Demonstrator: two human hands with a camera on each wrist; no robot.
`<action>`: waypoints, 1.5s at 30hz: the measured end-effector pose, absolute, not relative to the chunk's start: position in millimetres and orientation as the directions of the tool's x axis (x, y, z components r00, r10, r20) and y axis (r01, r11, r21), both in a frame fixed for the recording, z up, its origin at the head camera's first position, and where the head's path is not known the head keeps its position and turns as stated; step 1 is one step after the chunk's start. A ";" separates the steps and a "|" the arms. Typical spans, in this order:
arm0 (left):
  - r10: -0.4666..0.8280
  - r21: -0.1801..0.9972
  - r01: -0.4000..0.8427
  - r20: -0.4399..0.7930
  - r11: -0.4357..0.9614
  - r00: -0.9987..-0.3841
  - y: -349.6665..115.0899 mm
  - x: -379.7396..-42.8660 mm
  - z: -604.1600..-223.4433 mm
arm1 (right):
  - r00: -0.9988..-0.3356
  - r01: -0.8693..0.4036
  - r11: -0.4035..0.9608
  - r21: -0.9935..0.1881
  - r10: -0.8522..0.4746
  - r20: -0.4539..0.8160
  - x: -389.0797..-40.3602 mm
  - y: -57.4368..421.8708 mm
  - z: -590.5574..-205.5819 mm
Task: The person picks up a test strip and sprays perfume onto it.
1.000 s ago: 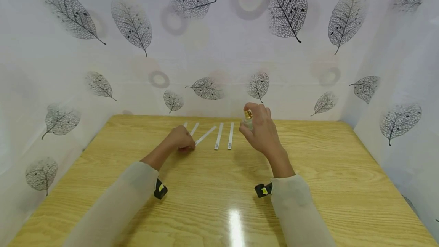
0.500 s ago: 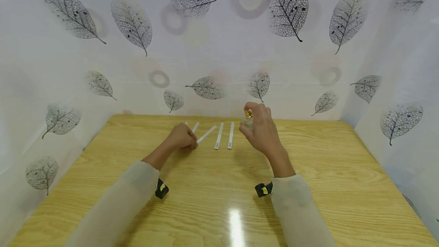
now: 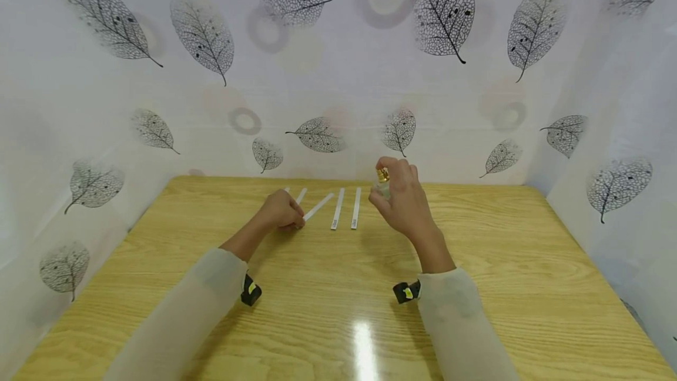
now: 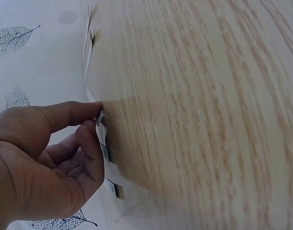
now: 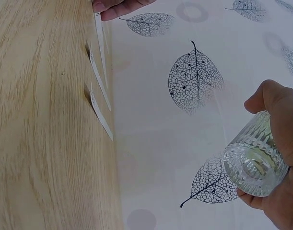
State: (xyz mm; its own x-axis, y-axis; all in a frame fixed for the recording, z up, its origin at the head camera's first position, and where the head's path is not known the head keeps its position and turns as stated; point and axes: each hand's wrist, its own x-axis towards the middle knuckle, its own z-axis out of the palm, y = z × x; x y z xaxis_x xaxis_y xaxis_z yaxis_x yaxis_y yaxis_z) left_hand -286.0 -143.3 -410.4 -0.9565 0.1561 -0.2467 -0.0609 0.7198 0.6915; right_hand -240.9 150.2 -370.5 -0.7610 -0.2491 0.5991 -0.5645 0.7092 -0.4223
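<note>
My left hand (image 3: 280,210) pinches the near end of a slanted white paper strip (image 3: 318,207) between thumb and index finger. That pinched end (image 4: 99,117) shows between the fingertips in the left wrist view, close over the wood. My right hand (image 3: 406,201) grips a ribbed clear glass perfume bottle (image 5: 251,155) above the table, index finger bent over its gold spray top (image 3: 383,175). To the right of the slanted strip lie two more strips, one nearer (image 3: 338,209) and one farther (image 3: 356,209), with small printed labels. Others, including one strip (image 3: 301,195), are partly hidden behind my left hand.
The strips lie near the back edge of a wood-grain table (image 3: 328,287). A pale leaf-print sheet (image 3: 338,75) rises right behind that edge and along both sides. Each wrist wears a small black camera, one left (image 3: 251,290) and one right (image 3: 406,293).
My left hand has shifted slightly right, and its fingertips now cover the near end of the slanted strip. The right hand and perfume bottle stay in place.
</note>
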 end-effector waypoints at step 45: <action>0.265 0.792 0.045 -0.150 0.609 -0.953 -147.7 -272.7 -385.2 | -0.778 -0.550 0.713 -0.435 -0.247 0.579 -240.1 150.2 -369.8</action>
State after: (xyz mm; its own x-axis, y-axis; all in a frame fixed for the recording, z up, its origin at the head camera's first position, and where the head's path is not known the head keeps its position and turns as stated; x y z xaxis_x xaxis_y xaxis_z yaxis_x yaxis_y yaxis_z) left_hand -272.7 -147.7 -385.2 -0.9526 0.2649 -0.1497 0.0450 0.6093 0.7917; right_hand -240.1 150.2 -369.8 -0.7775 -0.2466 0.5785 -0.5499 0.7129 -0.4351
